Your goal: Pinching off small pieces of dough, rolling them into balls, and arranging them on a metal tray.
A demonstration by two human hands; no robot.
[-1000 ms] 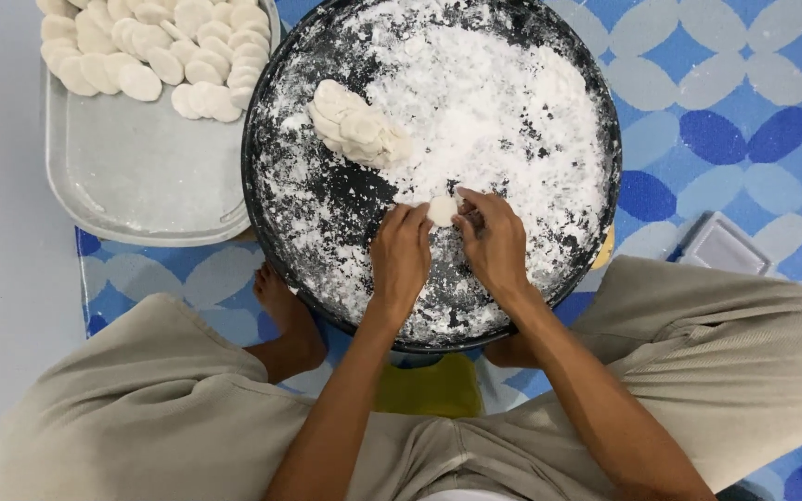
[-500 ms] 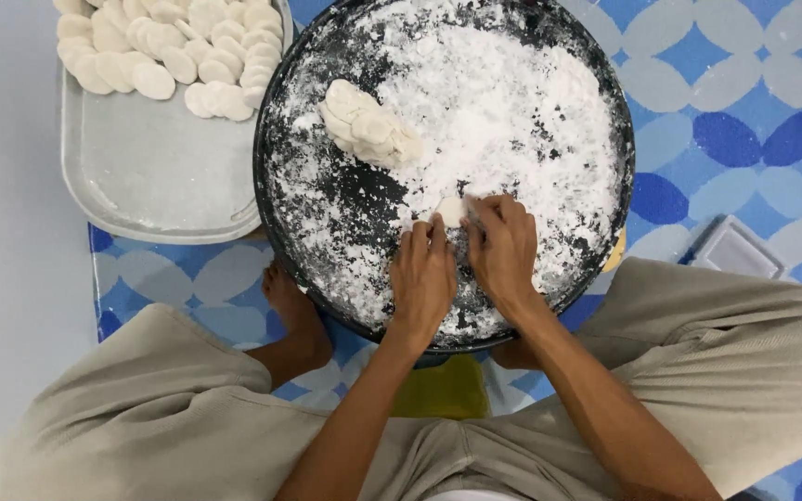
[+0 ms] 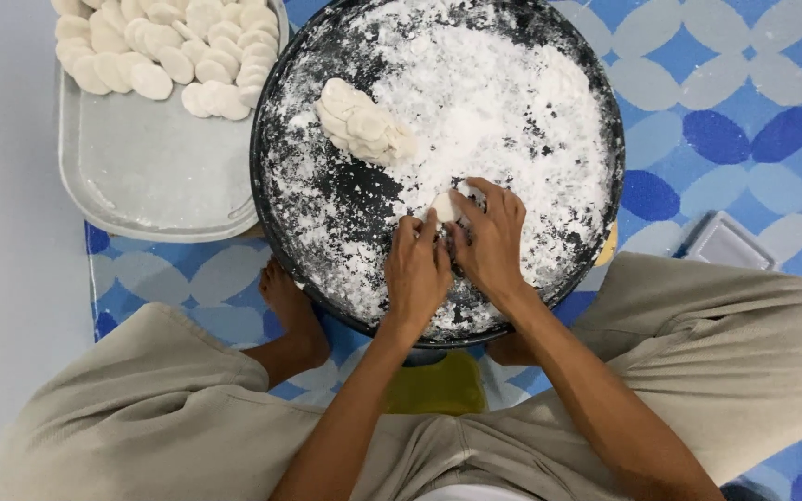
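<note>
I'm sitting cross-legged on the blue patterned mat (image 3: 744,139), working over the black pan (image 3: 276,213) dusted with white flour (image 3: 512,102). My left hand (image 3: 417,274) and right hand (image 3: 489,241) are pressing together over a small white dough piece (image 3: 445,206); fingers of both hands are closing on it, so only its top is showing, its shape hard to make out. Up the pan, a dough lump (image 3: 362,122) is lying in the flour, well apart from my hands. To the left, a grey tray (image 3: 155,176) is holding flat white discs (image 3: 174,42), the rows cut off by the top edge. My foot (image 3: 291,311) is peeking out beneath the pan's rim. A grey lid (image 3: 730,243) is half hiding behind my knee.
</note>
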